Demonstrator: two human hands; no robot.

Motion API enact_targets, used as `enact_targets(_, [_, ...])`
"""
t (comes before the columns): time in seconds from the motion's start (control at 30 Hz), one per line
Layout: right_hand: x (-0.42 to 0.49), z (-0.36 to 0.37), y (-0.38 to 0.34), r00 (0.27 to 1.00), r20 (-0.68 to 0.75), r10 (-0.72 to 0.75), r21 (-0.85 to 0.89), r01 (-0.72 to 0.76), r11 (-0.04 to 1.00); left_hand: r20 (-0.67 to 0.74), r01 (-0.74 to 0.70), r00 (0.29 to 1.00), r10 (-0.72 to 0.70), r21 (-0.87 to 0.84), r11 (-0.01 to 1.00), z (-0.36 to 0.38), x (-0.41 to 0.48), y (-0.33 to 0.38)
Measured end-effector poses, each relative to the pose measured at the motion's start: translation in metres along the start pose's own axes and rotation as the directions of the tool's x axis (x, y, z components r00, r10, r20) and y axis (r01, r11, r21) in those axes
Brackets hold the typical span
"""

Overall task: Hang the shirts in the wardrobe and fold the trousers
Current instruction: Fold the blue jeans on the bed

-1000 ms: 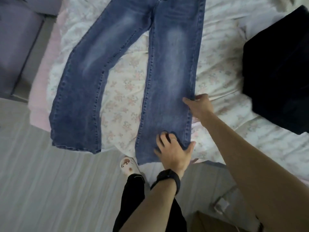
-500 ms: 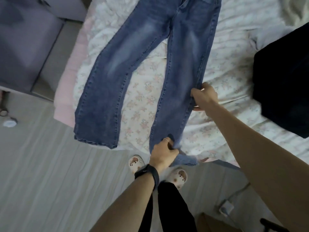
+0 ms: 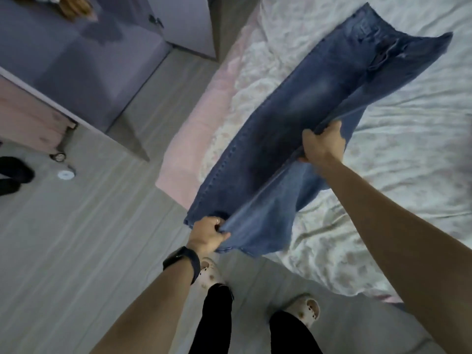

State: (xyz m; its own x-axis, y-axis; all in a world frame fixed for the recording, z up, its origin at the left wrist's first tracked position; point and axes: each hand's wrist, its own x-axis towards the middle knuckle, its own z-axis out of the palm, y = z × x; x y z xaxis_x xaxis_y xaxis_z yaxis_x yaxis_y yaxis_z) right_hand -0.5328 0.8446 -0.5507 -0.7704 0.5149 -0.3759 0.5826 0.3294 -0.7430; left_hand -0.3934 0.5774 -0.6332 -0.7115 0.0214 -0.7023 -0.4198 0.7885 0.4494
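A pair of blue jeans (image 3: 288, 118) stretches diagonally over the corner of the bed (image 3: 398, 159), waistband at the upper right, one leg lifted and lying over the other. My left hand (image 3: 208, 235) grips the hem end of the legs at the bed's edge. Higher up, my right hand (image 3: 323, 145) grips the fabric at about knee height and holds it off the sheet. The lower leg is mostly hidden under the upper one.
The bed has a pale floral sheet and a pink side (image 3: 204, 118). Lilac furniture (image 3: 84, 62) stands at the left, with a white cabinet (image 3: 186, 24) behind. Dark shoes (image 3: 12, 175) and a small white disc (image 3: 66, 173) lie on the grey floor. My feet (image 3: 258, 290) stand close to the bed.
The jeans lay spread with legs apart; both hands have gripped the right leg and swung it left over the other leg. The view has shifted left, and the dark garment is out of sight.
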Motion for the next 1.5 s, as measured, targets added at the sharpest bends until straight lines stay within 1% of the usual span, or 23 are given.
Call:
enact_targets(0.07, [0.005, 0.033, -0.014, 1.000, -0.007, 0.005, -0.048, -0.005, 0.999, -0.032, 0.013, 0.999, -0.015, -0.061, 0.998, -0.023, 0.023, -0.027])
enact_targets(0.17, [0.017, 0.069, -0.022, 1.000, -0.009, 0.015, -0.105, -0.016, 0.994, -0.040, 0.028, 0.999, -0.032, -0.091, 0.995, -0.046, 0.051, -0.059])
enact_targets(0.27, [0.021, 0.098, -0.026, 1.000, -0.008, 0.004, -0.206, -0.005, 0.979, -0.021, 0.058, 0.998, -0.059, -0.045, 0.997, -0.056, 0.068, -0.084])
enact_targets(0.4, [0.029, 0.133, -0.028, 0.998, -0.055, 0.016, -0.307, -0.033, 0.951, -0.019, 0.088, 0.996, -0.090, -0.076, 0.993, -0.051, 0.083, -0.104])
enact_targets(0.47, [0.033, 0.145, -0.030, 0.998, -0.065, 0.022, -0.358, -0.044, 0.933, -0.018, 0.087, 0.996, -0.089, -0.103, 0.991, -0.046, 0.088, -0.107])
enact_targets(0.53, [0.034, 0.153, -0.032, 0.996, -0.087, 0.036, -0.401, -0.068, 0.914, -0.047, 0.073, 0.996, -0.078, -0.097, 0.993, -0.043, 0.090, -0.110])
enact_targets(0.6, [0.033, 0.160, -0.034, 0.993, -0.110, 0.043, -0.422, -0.086, 0.902, -0.067, 0.075, 0.994, -0.082, -0.109, 0.991, -0.037, 0.092, -0.116])
enact_targets(0.7, [0.032, 0.168, -0.033, 0.993, -0.118, 0.028, -0.397, -0.073, 0.915, -0.077, 0.097, 0.992, -0.104, -0.098, 0.990, -0.031, 0.095, -0.118])
enact_targets(0.77, [0.029, 0.175, -0.031, 0.996, -0.088, -0.003, -0.390, -0.032, 0.920, -0.064, 0.115, 0.991, -0.117, -0.043, 0.992, -0.031, 0.099, -0.117])
enact_targets(0.83, [0.026, 0.182, -0.025, 1.000, 0.007, -0.012, -0.429, 0.014, 0.903, -0.064, 0.121, 0.991, -0.120, 0.000, 0.993, -0.032, 0.103, -0.113])
enact_targets(0.9, [0.020, 0.188, -0.019, 0.996, 0.089, -0.006, -0.492, 0.050, 0.869, -0.084, 0.116, 0.990, -0.115, 0.011, 0.993, -0.034, 0.104, -0.109])
enact_targets(0.97, [0.013, 0.194, -0.013, 0.994, 0.112, -0.020, -0.520, 0.075, 0.851, -0.123, 0.099, 0.987, -0.099, -0.004, 0.995, -0.037, 0.100, -0.106])
enact_targets(1.07, [0.007, 0.193, -0.006, 0.989, 0.146, -0.035, -0.465, 0.100, 0.880, -0.144, 0.029, 0.989, -0.043, -0.093, 0.995, -0.045, 0.100, -0.094])
enact_targets(1.17, [0.007, 0.179, 0.001, 0.985, 0.173, -0.017, -0.364, 0.080, 0.928, -0.140, -0.067, 0.989, 0.043, -0.170, 0.983, -0.060, 0.110, -0.066])
enact_targets(1.27, [0.007, 0.156, 0.003, 0.980, 0.185, 0.065, -0.218, -0.024, 0.976, -0.122, -0.157, 0.983, 0.137, -0.175, 0.972, -0.079, 0.124, -0.018])
enact_targets(1.33, [0.013, 0.143, 0.012, 0.978, 0.179, 0.107, -0.113, -0.088, 0.990, -0.106, -0.204, 0.976, 0.188, -0.172, 0.964, -0.088, 0.134, 0.015])
enact_targets(1.4, [0.027, 0.121, 0.015, 0.975, 0.168, 0.142, 0.006, -0.145, 0.989, -0.077, -0.244, 0.969, 0.235, -0.153, 0.958, -0.092, 0.144, 0.057])
enact_targets(1.5, [0.053, 0.096, 0.013, 0.975, 0.149, 0.162, 0.120, -0.180, 0.976, -0.040, -0.278, 0.961, 0.275, -0.130, 0.952, -0.098, 0.156, 0.108])
